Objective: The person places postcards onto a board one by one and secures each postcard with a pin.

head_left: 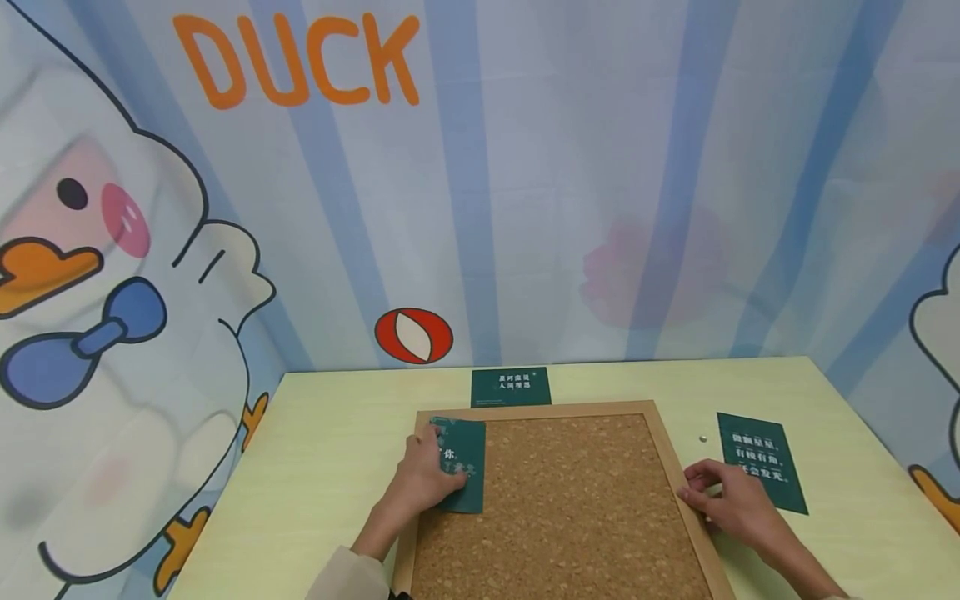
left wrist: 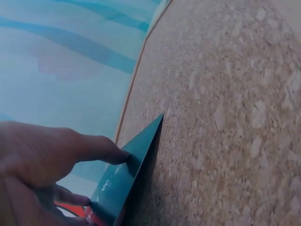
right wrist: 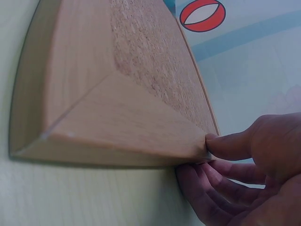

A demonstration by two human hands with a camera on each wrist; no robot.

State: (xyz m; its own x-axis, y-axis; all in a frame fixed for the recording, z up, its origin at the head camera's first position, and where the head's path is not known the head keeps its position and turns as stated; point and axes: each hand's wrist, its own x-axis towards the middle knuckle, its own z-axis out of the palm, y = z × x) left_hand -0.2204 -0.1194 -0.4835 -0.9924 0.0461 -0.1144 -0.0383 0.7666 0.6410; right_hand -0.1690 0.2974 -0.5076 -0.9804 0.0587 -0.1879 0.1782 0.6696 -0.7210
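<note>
On the wall cloth, the word DUCK is printed in big orange letters. Three green cards carry white Chinese writing. On the right card, which lies on the table, I can read 做颗星星 and 有棱有角 in the first two lines; the third line ends with 会发光, and its beginning is partly behind the hand. The far card lies just behind the cork board; its second line seems to be 人间理想, and its first line begins with 星河, but the rest is too small to be sure. On the held card the character 你 is clear, and the other characters are faint or covered by the fingers.

The held card is over the far left corner of the cork board. The left hand has it between the thumb and the fingers: the thumb is laid on the face, the fingers are bent at the upper left edge, and the gap between them is rather wide. In the left wrist view, the card is tilted, with one edge raised from the cork and a dark shadow under it.

The right hand takes hold of the right side of the wooden frame, the thumb on top and the bent fingers against the outer side. Near it, a small silver round thing lies between the frame and the right card.
</note>
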